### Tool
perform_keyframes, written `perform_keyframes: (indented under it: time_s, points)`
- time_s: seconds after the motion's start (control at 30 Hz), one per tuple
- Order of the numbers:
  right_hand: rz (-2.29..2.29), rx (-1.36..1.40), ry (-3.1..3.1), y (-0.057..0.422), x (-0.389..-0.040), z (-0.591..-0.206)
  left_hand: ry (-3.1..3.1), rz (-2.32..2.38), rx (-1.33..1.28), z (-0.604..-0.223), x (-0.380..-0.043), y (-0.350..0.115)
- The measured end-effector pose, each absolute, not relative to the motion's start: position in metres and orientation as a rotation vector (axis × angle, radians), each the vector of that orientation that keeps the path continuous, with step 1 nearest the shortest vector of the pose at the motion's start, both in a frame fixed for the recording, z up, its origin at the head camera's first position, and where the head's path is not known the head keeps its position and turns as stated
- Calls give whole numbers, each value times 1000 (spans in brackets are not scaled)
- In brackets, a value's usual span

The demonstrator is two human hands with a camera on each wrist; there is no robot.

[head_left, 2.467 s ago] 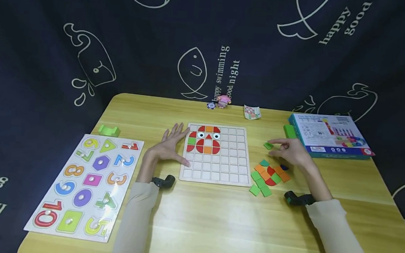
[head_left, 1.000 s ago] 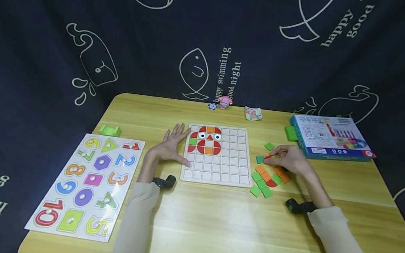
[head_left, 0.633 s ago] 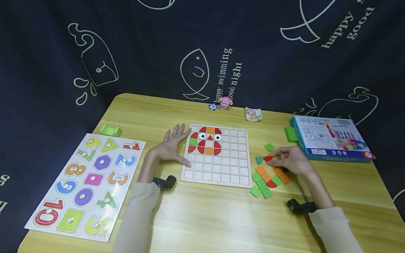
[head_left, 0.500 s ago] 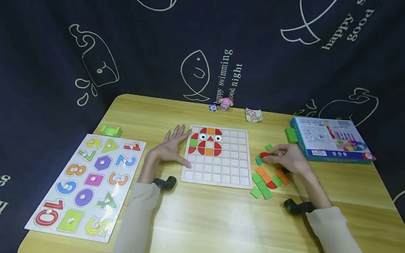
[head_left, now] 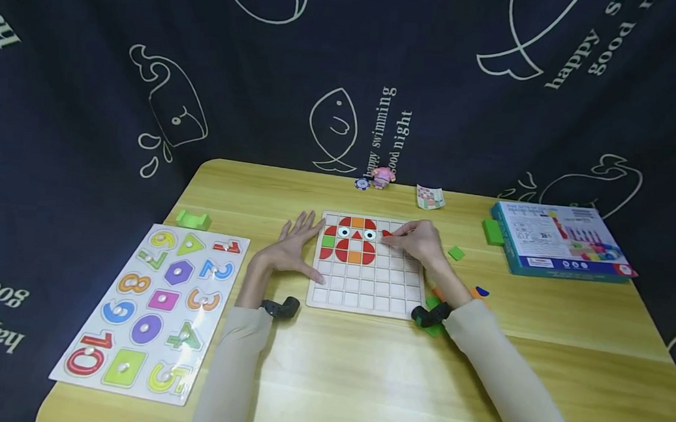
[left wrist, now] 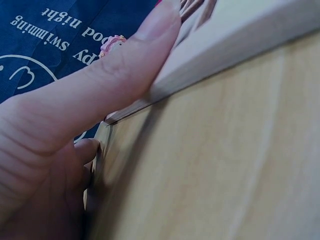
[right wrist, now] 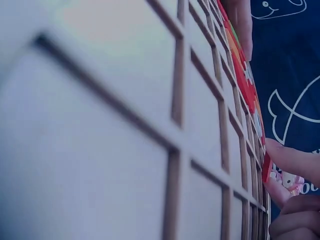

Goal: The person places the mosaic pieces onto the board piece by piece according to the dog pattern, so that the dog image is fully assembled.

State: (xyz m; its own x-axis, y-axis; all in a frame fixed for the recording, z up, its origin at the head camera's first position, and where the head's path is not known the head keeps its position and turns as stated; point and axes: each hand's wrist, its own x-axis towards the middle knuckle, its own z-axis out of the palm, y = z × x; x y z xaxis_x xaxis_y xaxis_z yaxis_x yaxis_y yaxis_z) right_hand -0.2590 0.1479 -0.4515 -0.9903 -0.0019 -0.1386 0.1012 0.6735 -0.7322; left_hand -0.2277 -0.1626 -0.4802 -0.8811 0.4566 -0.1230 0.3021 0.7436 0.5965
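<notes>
A wooden grid board (head_left: 355, 300) lies on the table, with red, orange, green and eye tiles set in its upper left cells. My left hand (head_left: 291, 247) spreads along the board's left edge, fingers straight; in the left wrist view its thumb (left wrist: 125, 70) rests on the board's rim. Over the board's upper right part, my right hand (head_left: 421, 241) pinches a red tile (head_left: 387, 235) between thumb and fingertips. The right wrist view shows that red tile (right wrist: 267, 167) held edge-on, close above the grid cells.
Loose tiles lie right of the board, partly hidden by the right forearm; a green tile (head_left: 456, 253) sits apart. A number puzzle board (head_left: 189, 318) is at left. At the back stand a pink figurine (head_left: 383, 177), a small picture card (head_left: 430, 197) and a box (head_left: 565, 243).
My right hand picked a red tile from the loose pile and carried it left over the board. The left hand stays at the board's edge. The view has shifted slightly.
</notes>
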Motion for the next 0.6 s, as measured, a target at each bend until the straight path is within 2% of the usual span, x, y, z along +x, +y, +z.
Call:
perform_keyframes:
  time_s: [0.17,0.6]
  points:
    - [-1117,36,2854,143,-262,-453,2681,870,606,-480,-228,-162]
    - [-1269,-55,2662,146,-269,-453,2678,865,590,-480,-227,-161]
